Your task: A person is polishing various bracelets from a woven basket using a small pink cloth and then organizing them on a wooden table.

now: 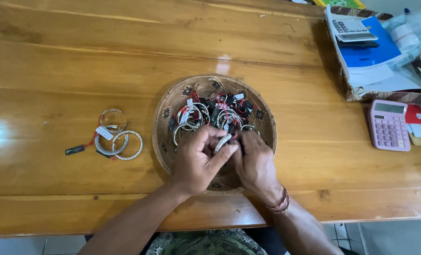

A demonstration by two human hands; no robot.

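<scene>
Both hands meet over the near half of the woven basket [165, 141]: my left hand [196, 163] and right hand [254, 163] pinch a silver bangle [222, 142] between them. Its long axis slants from near-left up to far-right. More bangles [118, 139] lie left.

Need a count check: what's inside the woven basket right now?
The woven basket holds a pile of silver bangles with red-strung tags. Left hand and right hand cover its near part.
</scene>
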